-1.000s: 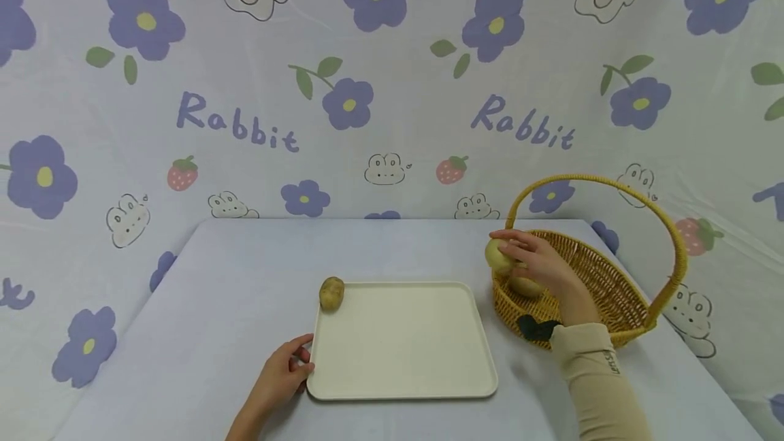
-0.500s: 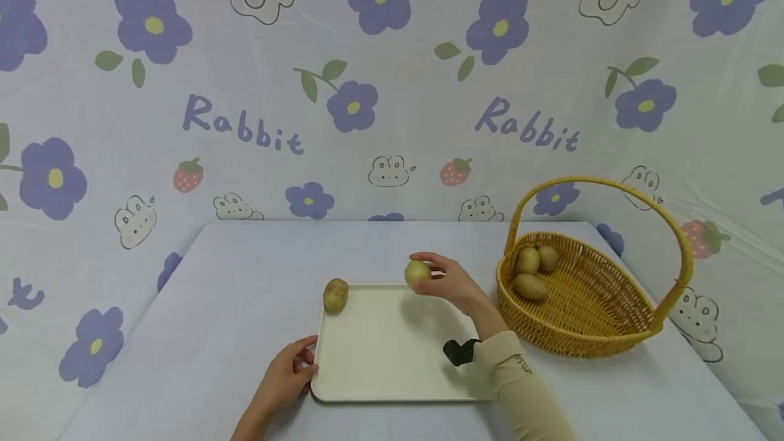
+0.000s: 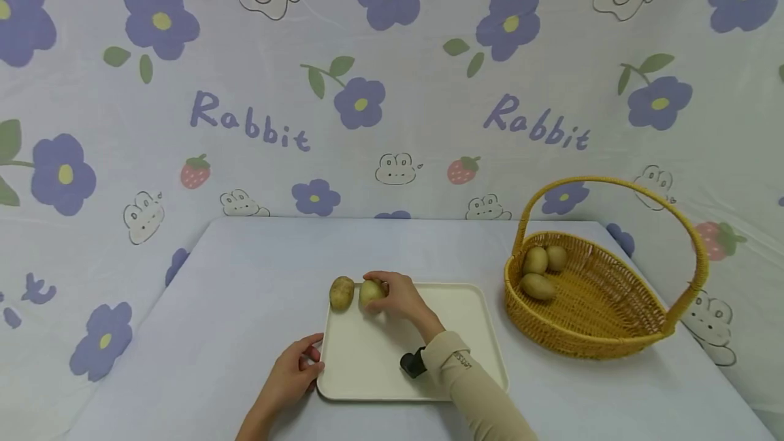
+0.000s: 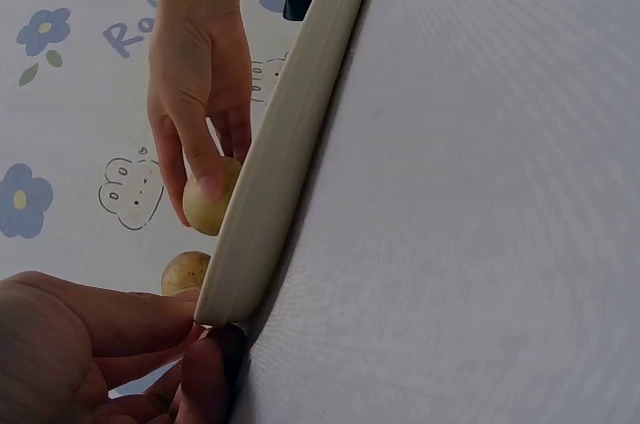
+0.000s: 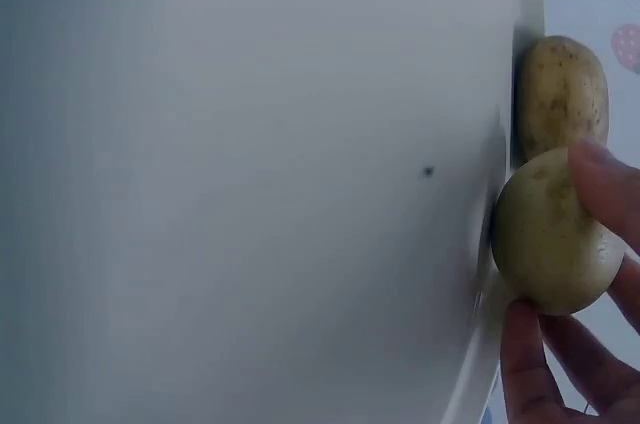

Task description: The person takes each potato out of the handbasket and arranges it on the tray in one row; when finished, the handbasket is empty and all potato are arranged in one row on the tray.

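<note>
My right hand point(image 3: 403, 299) grips a round, pale yellow potato point(image 3: 369, 294) at the back left of the cream tray point(image 3: 361, 366). In the right wrist view, thumb and fingertips go round this potato point(image 5: 548, 239), low by the tray's rim. A longer, spotted brown potato point(image 3: 341, 293) lies just left of it, in the tray's back left corner. At the tray's left side, my left hand point(image 3: 290, 374) pinches the rim. The left wrist view shows its thumb on top and its fingers at the underside of the tray point(image 4: 285, 139).
A wicker basket point(image 3: 563, 340) with a tall arched handle stands to the right of the tray, with several potatoes point(image 3: 539, 286) at its left end. A white table point(image 3: 257, 257) lies under everything, and a flower-print cloth point(image 3: 392, 114) hangs behind.
My right hand has carried the pale potato from the basket leftward across the tray, then lowered it beside the brown potato. My left hand stays on the tray's left rim.
</note>
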The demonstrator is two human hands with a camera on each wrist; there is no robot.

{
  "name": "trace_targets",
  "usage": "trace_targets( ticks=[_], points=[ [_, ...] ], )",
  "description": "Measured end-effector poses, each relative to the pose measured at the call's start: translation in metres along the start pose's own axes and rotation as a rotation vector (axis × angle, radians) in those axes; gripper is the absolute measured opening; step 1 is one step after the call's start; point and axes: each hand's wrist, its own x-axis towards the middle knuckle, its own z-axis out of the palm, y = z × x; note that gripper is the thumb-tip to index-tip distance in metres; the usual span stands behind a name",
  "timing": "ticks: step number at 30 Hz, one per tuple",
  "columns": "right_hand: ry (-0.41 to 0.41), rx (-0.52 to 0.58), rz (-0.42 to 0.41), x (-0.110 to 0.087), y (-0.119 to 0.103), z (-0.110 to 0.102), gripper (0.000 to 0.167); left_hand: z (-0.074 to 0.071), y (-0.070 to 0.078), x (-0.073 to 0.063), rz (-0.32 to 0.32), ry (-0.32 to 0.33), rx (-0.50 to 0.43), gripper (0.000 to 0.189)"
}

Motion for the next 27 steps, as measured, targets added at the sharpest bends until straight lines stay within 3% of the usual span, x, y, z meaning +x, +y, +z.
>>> trace_targets(
  ticks=[17, 27],
  points=[
    [-0.020, -0.150, -0.052, -0.0004, 0.0008, -0.0021, 0.060, 0.0013, -0.0013, 0.0015, -0.005, 0.002, 0.014, 0.048],
    [-0.042, -0.121, -0.050, 0.0008, 0.0016, -0.0005, 0.061, -0.0002, 0.0013, -0.0001, 0.006, -0.009, 0.007, 0.047]
  ],
)
